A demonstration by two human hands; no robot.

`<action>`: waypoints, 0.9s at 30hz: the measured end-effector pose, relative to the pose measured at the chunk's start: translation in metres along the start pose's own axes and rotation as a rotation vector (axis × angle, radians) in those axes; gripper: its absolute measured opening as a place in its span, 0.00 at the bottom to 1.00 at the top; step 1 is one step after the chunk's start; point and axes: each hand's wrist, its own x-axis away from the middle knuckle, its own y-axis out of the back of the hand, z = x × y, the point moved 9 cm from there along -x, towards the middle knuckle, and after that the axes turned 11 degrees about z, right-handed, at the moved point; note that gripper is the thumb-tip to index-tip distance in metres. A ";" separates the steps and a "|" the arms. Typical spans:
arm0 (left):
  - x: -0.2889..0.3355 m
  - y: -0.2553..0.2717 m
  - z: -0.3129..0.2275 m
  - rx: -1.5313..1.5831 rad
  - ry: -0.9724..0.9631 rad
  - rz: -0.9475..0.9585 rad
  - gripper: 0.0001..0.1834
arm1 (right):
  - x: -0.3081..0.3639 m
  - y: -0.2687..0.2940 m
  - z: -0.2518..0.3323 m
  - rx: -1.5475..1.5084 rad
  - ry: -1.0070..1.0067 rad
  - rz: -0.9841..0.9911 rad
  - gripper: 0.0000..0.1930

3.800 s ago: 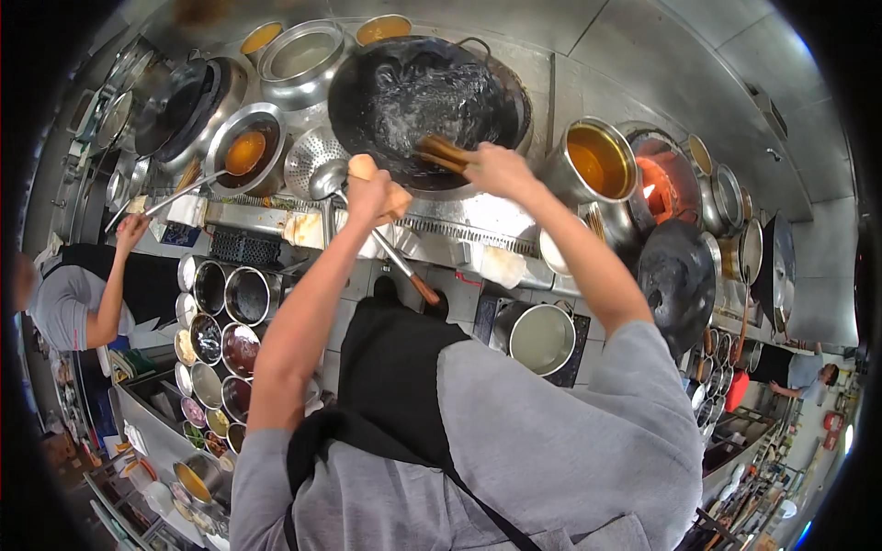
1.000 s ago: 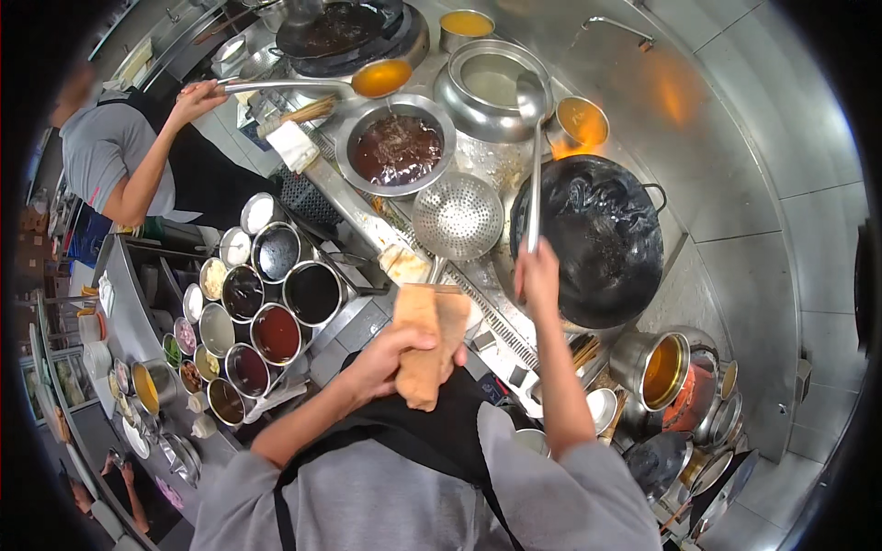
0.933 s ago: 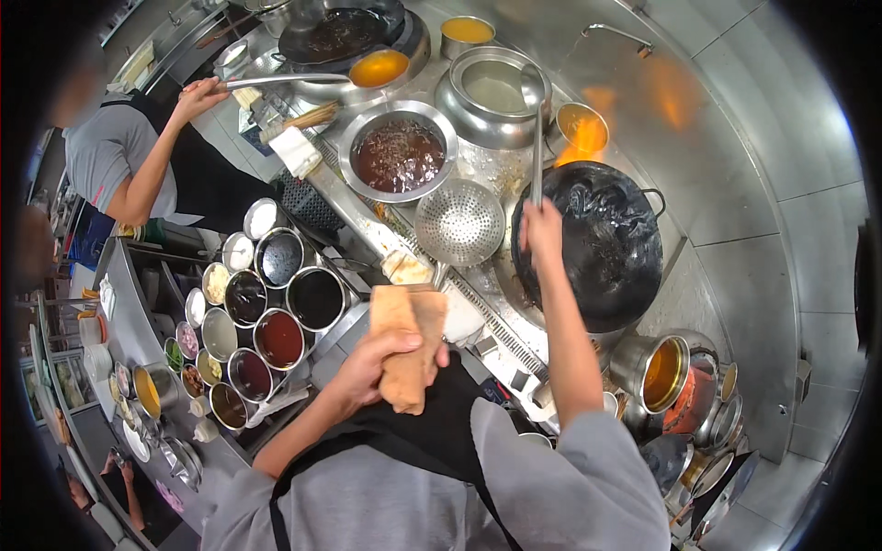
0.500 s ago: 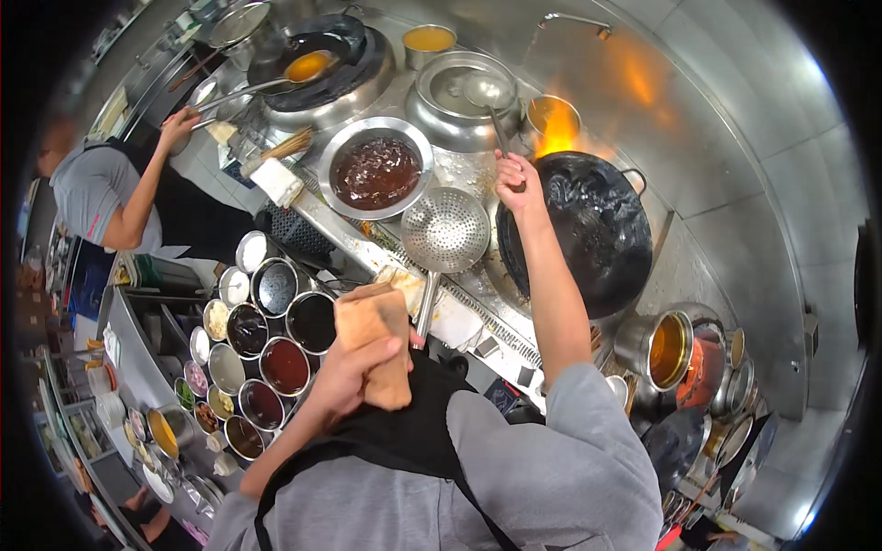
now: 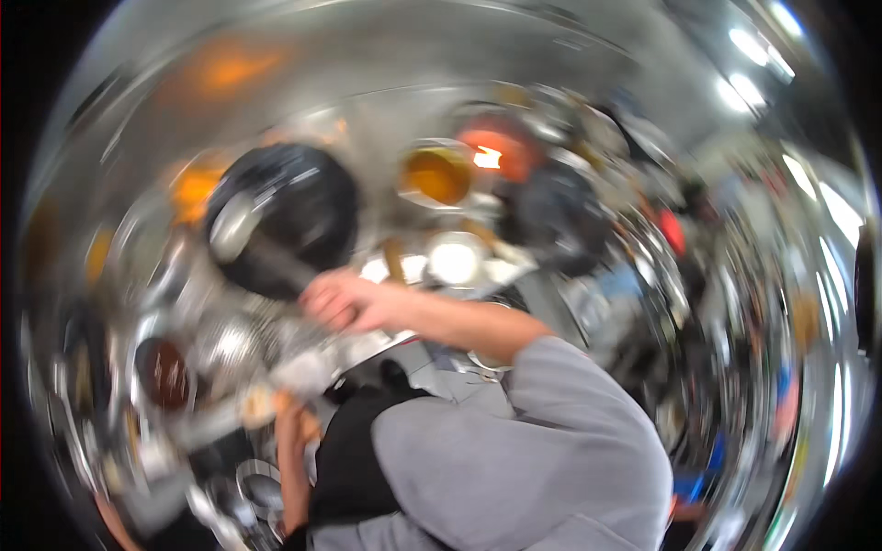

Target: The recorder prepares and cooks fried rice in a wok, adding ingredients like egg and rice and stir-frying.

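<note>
My right hand [image 5: 344,301] is closed around the dark handle of a ladle [image 5: 235,226]. The ladle's pale metal bowl is over the left part of a large black wok [image 5: 308,207]. Lower down, at the left of my black apron, my left hand [image 5: 288,411] is smeared by motion. A tan folded cloth [image 5: 310,426] shows in part against that hand, and its fingers are hard to make out.
Flame [image 5: 197,188] glows at the wok's left. A pot of amber liquid [image 5: 437,176] stands to its right. Left of my left hand are a perforated strainer [image 5: 237,340] and a basin of dark red sauce [image 5: 165,372]. Bright lamps shine at the upper right.
My view has swung to the right, blurring everything and shifting the wok leftward in the picture. The ladle has come from the pot at the back to over the wok.
</note>
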 end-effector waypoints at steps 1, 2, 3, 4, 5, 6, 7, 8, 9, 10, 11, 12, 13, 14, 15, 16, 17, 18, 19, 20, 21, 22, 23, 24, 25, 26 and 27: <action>0.016 -0.019 -0.002 0.067 0.126 0.008 0.17 | 0.017 0.017 0.009 0.260 0.110 -0.073 0.11; 0.018 -0.020 0.000 0.085 0.217 0.045 0.16 | 0.038 0.023 0.007 0.338 0.124 -0.144 0.13; 0.005 -0.013 0.008 -0.036 0.206 0.151 0.17 | 0.053 0.048 0.014 0.567 0.155 -0.310 0.13; -0.011 0.023 -0.006 -0.265 0.023 -0.188 0.20 | 0.072 0.072 0.017 0.726 0.139 -0.410 0.08; 0.019 -0.041 -0.033 -0.204 -0.022 -0.197 0.21 | 0.098 0.088 0.023 0.938 0.234 -0.549 0.06; 0.073 -0.125 -0.077 -0.279 -0.095 -0.235 0.28 | 0.113 0.101 0.024 1.169 0.192 -0.634 0.12; 0.081 -0.143 -0.092 -0.303 -0.099 -0.209 0.28 | 0.126 0.104 0.023 1.463 0.257 -0.733 0.13; 0.081 -0.169 -0.102 -0.311 -0.153 -0.094 0.27 | 0.141 0.102 0.020 1.753 0.311 -0.845 0.15; 0.080 -0.190 -0.109 -0.308 -0.205 0.009 0.25 | 0.153 0.098 0.008 1.746 0.327 -0.866 0.15; 0.080 -0.209 -0.115 -0.300 -0.256 0.108 0.23 | 0.165 0.085 -0.005 1.934 0.352 -0.955 0.15; 0.085 -0.231 -0.122 -0.287 -0.309 0.208 0.21 | 0.173 0.071 -0.015 2.126 0.371 -1.046 0.16; 0.092 -0.256 -0.129 -0.276 -0.356 0.311 0.19 | 0.173 0.088 -0.024 2.104 0.505 -0.936 0.16; 0.108 -0.284 -0.135 -0.330 -0.398 0.310 0.22 | 0.170 0.092 -0.035 2.123 0.564 -0.807 0.16; 0.112 -0.299 -0.137 -0.331 -0.394 0.316 0.22 | 0.165 0.109 -0.044 2.079 0.517 -0.794 0.15; 0.113 -0.309 -0.135 -0.370 -0.356 0.331 0.22 | 0.161 0.120 -0.054 2.027 0.486 -0.705 0.14; 0.115 -0.319 -0.133 -0.407 -0.319 0.343 0.23 | 0.156 0.129 -0.064 1.974 0.455 -0.614 0.13; 0.119 -0.325 -0.132 -0.486 -0.290 0.312 0.27 | 0.152 0.136 -0.067 1.973 0.445 -0.605 0.13; 0.120 -0.327 -0.126 -0.484 -0.283 0.305 0.27 | 0.144 0.147 -0.071 1.995 0.365 -0.611 0.12; 0.120 -0.326 -0.122 -0.342 -0.293 0.286 0.29 | 0.137 0.159 -0.075 2.015 0.284 -0.615 0.11; 0.119 -0.323 -0.118 -0.202 -0.304 0.266 0.32 | 0.130 0.171 -0.074 2.010 0.276 -0.608 0.11; 0.114 -0.328 -0.118 -0.248 -0.298 0.390 0.38 | 0.123 0.187 -0.072 2.047 0.198 -0.643 0.13; 0.110 -0.322 -0.113 -0.248 -0.290 0.386 0.38 | 0.118 0.202 -0.070 2.083 0.119 -0.677 0.15; 0.109 -0.323 -0.108 -0.246 -0.269 0.389 0.38 | 0.112 0.211 -0.068 2.090 0.075 -0.690 0.14; 0.108 -0.324 -0.104 -0.244 -0.249 0.394 0.38 | 0.108 0.218 -0.068 2.086 0.070 -0.685 0.14; 0.107 -0.320 -0.101 -0.294 -0.233 0.343 0.39 | 0.106 0.220 -0.068 2.109 0.111 -0.689 0.12; 0.106 -0.318 -0.101 -0.317 -0.227 0.323 0.39 | 0.103 0.222 -0.068 2.132 0.154 -0.691 0.11; 0.104 -0.316 -0.100 -0.334 -0.238 0.305 0.39 | 0.100 0.227 -0.068 2.133 0.153 -0.691 0.11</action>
